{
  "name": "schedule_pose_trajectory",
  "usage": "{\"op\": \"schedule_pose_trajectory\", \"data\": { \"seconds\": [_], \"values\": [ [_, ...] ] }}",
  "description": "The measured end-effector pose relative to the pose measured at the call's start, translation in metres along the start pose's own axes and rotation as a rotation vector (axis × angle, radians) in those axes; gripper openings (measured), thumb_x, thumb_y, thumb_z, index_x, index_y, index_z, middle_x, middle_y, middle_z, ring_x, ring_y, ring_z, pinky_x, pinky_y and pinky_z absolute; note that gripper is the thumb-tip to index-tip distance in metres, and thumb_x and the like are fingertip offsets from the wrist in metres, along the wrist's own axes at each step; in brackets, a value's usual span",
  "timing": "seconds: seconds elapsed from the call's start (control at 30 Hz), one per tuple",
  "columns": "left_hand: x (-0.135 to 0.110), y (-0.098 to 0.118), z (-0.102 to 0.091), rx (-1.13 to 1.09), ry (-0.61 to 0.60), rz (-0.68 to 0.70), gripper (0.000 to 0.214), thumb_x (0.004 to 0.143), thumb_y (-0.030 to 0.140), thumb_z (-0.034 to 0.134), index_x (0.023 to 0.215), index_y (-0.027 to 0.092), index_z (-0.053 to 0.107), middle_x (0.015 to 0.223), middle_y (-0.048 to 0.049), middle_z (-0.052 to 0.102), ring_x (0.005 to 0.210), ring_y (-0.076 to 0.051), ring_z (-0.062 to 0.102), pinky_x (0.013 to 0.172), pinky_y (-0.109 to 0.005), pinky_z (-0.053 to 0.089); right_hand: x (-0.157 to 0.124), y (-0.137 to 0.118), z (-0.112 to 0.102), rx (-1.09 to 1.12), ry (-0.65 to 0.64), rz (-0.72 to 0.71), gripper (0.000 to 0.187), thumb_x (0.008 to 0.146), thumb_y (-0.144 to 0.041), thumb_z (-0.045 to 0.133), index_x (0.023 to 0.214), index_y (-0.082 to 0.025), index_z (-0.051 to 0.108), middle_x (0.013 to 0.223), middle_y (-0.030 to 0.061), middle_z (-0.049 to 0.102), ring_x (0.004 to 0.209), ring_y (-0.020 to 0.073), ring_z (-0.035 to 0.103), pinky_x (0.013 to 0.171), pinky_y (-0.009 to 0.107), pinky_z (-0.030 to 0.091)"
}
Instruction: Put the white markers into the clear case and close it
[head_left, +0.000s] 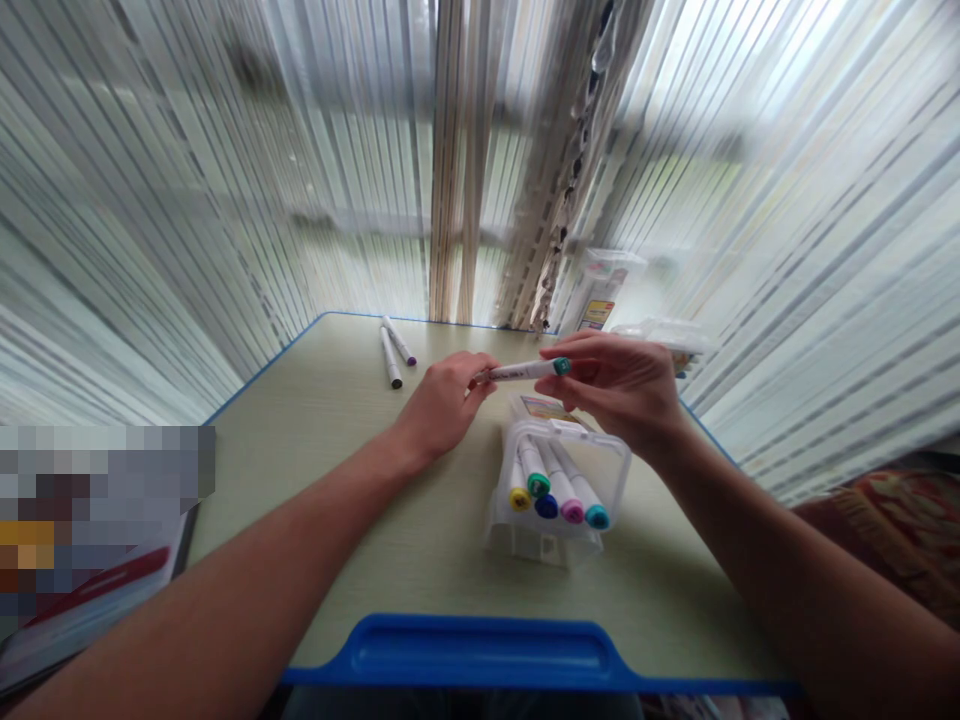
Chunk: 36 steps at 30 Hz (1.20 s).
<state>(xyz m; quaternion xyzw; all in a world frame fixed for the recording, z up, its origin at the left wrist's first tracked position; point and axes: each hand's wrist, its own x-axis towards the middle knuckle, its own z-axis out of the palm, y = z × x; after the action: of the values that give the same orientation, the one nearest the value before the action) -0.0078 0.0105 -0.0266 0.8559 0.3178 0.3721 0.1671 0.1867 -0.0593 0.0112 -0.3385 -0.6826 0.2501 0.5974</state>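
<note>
Marker (519, 373) in the head view: its nine o'clock end is covered by the left hand (448, 402), and the print on its barrel is too small to read. Behind the right hand (628, 388), at three o'clock, a clear container (686, 335) is partly hidden. Coarse blocks blot out most of an item (105, 590) at eight o'clock, cut off by the picture's edge. Streaky blur softens the curtain (360, 180) at twelve.

Held level above the surface (285, 520), the marker runs between the two hands. The left hand pinches one end; the right hand's thumb and fingers curve around the green cap (562, 366) at three o'clock, though I cannot tell whether they grip it. From the marker, an open plastic box (616, 470) of coloured pens (553, 462) sits at six o'clock, and two loose pens (390, 355) lie between nine and ten, near the left hand.
</note>
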Motion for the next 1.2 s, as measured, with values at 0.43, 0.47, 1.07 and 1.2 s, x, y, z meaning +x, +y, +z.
{"op": "schedule_pose_trajectory", "data": {
  "seconds": [0.43,0.47,1.07,1.2],
  "values": [
    [-0.001,0.004,-0.002,0.026,-0.018,-0.005,0.02,0.091,0.021,0.055,0.105,0.016,0.067,0.101,-0.0061,0.069,0.086,-0.019,0.064,0.079,-0.031,0.052,0.0,-0.002,0.002,-0.013,0.068,0.051,0.024,0.066,-0.019,0.086,0.089,-0.02,0.079,0.076,0.0008,0.068,0.05,0.0078,0.058,0.04,0.022,0.047],
    [-0.001,0.005,-0.002,0.024,-0.016,-0.007,0.02,0.091,0.022,0.055,0.105,0.016,0.067,0.102,-0.0062,0.07,0.086,-0.018,0.064,0.08,-0.031,0.052,0.0,-0.002,0.002,-0.015,0.081,0.061,0.023,0.066,-0.019,0.086,0.088,-0.02,0.078,0.072,0.0,0.068,0.049,0.0079,0.058,0.039,0.021,0.047],
    [-0.002,0.009,-0.004,0.052,0.03,-0.052,0.02,0.089,0.022,0.058,0.104,0.017,0.069,0.101,-0.0051,0.073,0.081,-0.018,0.066,0.077,-0.031,0.05,0.003,0.011,-0.006,-0.092,0.286,0.078,0.019,0.07,-0.03,0.085,0.081,-0.018,0.074,0.07,-0.001,0.067,0.042,0.0058,0.055,0.033,0.018,0.044],
    [-0.002,0.009,-0.004,0.054,0.028,-0.055,0.02,0.088,0.022,0.058,0.104,0.016,0.07,0.1,-0.0054,0.073,0.081,-0.019,0.066,0.076,-0.031,0.05,0.003,0.01,-0.005,-0.107,0.279,0.08,0.021,0.069,-0.03,0.085,0.081,-0.018,0.073,0.071,-0.0009,0.067,0.042,0.0062,0.055,0.034,0.019,0.045]
  ]
}}
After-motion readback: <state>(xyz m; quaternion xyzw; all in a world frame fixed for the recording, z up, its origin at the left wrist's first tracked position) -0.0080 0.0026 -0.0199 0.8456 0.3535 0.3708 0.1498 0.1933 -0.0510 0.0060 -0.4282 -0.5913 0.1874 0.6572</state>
